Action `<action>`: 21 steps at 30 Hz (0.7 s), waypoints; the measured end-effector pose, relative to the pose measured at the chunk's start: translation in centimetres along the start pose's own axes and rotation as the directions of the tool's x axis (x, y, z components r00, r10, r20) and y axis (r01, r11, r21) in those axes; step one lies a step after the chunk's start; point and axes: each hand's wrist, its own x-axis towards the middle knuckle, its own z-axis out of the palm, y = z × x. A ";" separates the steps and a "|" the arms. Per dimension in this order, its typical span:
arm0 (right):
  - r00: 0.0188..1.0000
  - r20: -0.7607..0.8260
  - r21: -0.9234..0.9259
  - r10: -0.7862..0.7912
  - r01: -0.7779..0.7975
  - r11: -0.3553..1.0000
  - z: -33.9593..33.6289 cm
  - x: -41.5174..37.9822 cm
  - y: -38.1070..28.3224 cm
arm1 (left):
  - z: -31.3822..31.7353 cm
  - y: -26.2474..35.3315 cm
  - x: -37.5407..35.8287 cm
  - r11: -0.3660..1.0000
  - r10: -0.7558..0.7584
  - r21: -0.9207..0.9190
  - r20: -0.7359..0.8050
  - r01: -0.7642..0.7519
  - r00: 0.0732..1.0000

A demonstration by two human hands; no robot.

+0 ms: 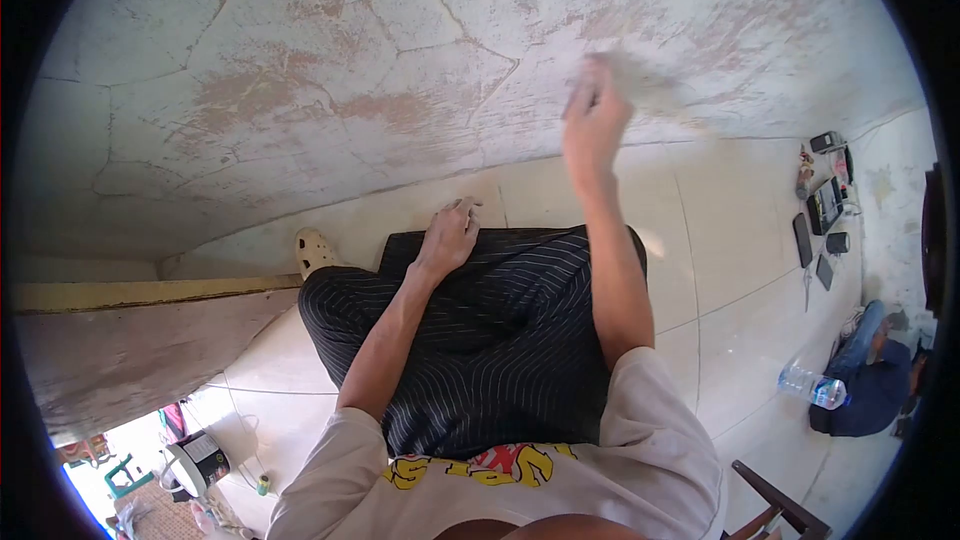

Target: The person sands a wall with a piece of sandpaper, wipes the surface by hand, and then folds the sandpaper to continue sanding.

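Observation:
A cracked, patchy wall (400,60) with worn pinkish areas fills the upper part of the head view. My right hand (598,105) is raised against or close to it, blurred by motion, with fingers bent together; whatever they hold, if anything, cannot be made out. Lower down, my left hand (453,232) rests near my lap, over the dark striped cloth (480,320), its fingers loosely spread and holding nothing.
Pale floor tiles (740,240) run below the wall. At the right lie several small devices, a water bottle (812,387) and a seated person in dark clothing. A bucket (196,462) stands lower left, beyond a wall edge (160,293); a clog (315,251) is nearer.

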 end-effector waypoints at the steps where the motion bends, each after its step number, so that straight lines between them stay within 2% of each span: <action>1: 1.000 -0.004 -0.005 -0.003 0.003 1.000 0.4 -0.4 0.1 | 0.3 0.2 0.2 1.000 0.006 -0.004 0.001 -0.006 1.000; 3: 0.953 0.066 -0.148 -0.296 0.303 0.942 1.6 -1.4 0.1 | 0.3 0.4 0.7 0.999 -0.035 0.001 -0.003 0.035 0.999; 4: 0.973 0.152 -0.163 -0.171 0.195 0.967 0.3 -1.0 -1.3 | 0.2 0.3 0.6 0.999 -0.031 0.014 0.007 0.031 0.999; 5: 0.975 0.149 -0.157 -0.163 0.186 0.970 -0.3 -0.6 -1.6 | 0.1 0.3 0.4 0.999 -0.033 0.017 0.023 0.033 0.999; 6: 0.999 0.048 -0.023 0.018 -0.017 1.000 -0.7 0.0 -1.7 | 0.0 0.4 0.1 0.999 -0.039 0.013 0.030 0.039 0.999; 7: 0.978 -0.023 0.124 0.207 -0.202 0.971 -0.7 0.6 -1.8 | -0.2 0.4 0.0 0.999 -0.046 0.010 0.021 0.046 0.999; 8: 0.987 -0.094 0.201 0.127 -0.107 0.974 -0.4 0.8 -1.9 | -0.2 0.5 -0.2 0.999 -0.042 -0.003 0.020 0.042 0.999; 9: 0.989 -0.087 0.198 0.124 -0.105 0.975 0.2 0.2 -1.0 | -0.2 0.7 -0.2 0.999 -0.033 -0.016 0.021 0.034 0.999; 11: 0.993 0.033 0.047 -0.109 0.108 0.993 1.6 -1.4 1.7 | 0.3 0.2 0.2 1.000 -0.003 -0.004 0.011 0.003 1.000; 12: 0.994 0.031 0.045 -0.109 0.108 0.993 1.2 -1.2 1.3 | 0.5 0.0 0.4 1.000 0.027 0.015 0.005 -0.027 1.000; 14: 0.975 0.086 -0.081 -0.205 0.212 0.974 0.2 -0.7 -0.7 | 0.4 0.0 0.5 0.999 0.029 0.022 0.018 -0.030 0.999; 15: 0.976 0.088 -0.079 -0.200 0.207 0.975 -0.2 -0.3 -1.2 | 0.3 -0.1 0.3 0.999 0.026 0.027 0.027 -0.027 0.999; 17: 0.985 -0.096 0.168 0.141 -0.124 0.978 -0.8 0.8 -1.6 | 0.2 -0.5 -0.1 0.998 0.044 0.045 0.007 -0.044 0.999; 19: 0.988 -0.054 0.159 0.148 -0.138 0.978 0.1 -0.3 -0.9 | 0.2 0.0 -0.1 0.996 0.067 0.053 -0.016 -0.066 0.998; 20: 0.995 -0.004 0.018 -0.102 0.102 0.995 1.0 -1.2 0.0 | -0.1 0.5 0.0 0.998 0.053 0.032 -0.013 -0.053 0.999; 21: 0.939 0.077 -0.107 -0.335 0.342 0.933 1.5 -1.8 -0.4 | -0.1 0.9 0.1 0.999 0.041 0.012 -0.007 -0.041 0.999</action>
